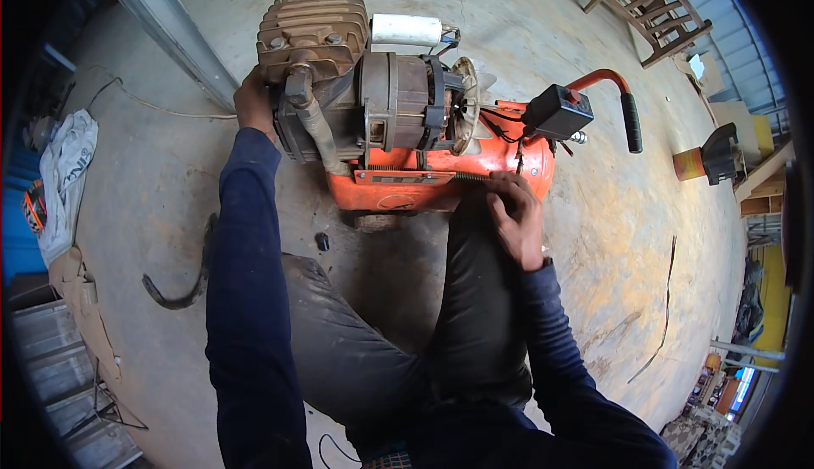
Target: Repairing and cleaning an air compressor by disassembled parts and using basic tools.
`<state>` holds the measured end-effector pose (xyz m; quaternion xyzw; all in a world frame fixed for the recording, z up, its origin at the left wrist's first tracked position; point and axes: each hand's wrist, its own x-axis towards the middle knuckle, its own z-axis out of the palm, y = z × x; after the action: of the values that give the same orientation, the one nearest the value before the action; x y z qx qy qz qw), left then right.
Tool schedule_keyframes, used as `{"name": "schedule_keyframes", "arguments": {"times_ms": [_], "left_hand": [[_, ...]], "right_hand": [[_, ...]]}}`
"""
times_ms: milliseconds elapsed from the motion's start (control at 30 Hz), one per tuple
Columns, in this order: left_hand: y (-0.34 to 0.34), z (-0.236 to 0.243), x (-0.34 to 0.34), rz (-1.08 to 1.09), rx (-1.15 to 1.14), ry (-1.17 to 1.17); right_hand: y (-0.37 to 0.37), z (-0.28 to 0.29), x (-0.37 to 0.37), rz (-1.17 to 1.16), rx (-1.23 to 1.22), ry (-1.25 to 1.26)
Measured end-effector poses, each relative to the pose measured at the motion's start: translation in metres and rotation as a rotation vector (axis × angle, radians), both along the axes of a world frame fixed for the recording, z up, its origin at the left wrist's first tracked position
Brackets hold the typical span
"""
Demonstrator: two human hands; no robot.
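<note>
An air compressor with an orange tank (394,196) stands on the floor in front of my knees. Its finned pump head (312,24) is brown with grime, and a metal pipe (318,130) runs from it down to the tank. Beside the pump sits the motor (400,100), its pale fan (466,104) uncovered. My left hand (254,106) lies against the pump's left side, its fingers hidden behind it. At the tank's right front, my right hand (519,219) has its fingers curled by the tank's edge; what they hold, if anything, I cannot make out.
A black switch box (558,113) and an orange handle with a black grip (631,121) rise at the tank's right end. A black hose piece (182,299) and small black cap (322,241) lie on the floor. A metal post (170,28) stands left; a wooden chair (649,7) is far right.
</note>
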<state>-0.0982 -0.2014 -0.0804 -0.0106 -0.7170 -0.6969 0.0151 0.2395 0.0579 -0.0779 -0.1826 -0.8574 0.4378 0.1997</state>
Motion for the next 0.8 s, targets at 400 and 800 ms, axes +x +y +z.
{"name": "schedule_keyframes", "arguments": {"times_ms": [400, 800], "left_hand": [[-0.056, 0.02, -0.045, 0.001, 0.378, -0.188], [0.059, 0.173, 0.164, 0.083, -0.57, 1.009]], "right_hand": [[-0.006, 0.009, 0.053, -0.127, -0.076, 0.086], [0.034, -0.053, 0.134, -0.405, -0.191, 0.004]]}}
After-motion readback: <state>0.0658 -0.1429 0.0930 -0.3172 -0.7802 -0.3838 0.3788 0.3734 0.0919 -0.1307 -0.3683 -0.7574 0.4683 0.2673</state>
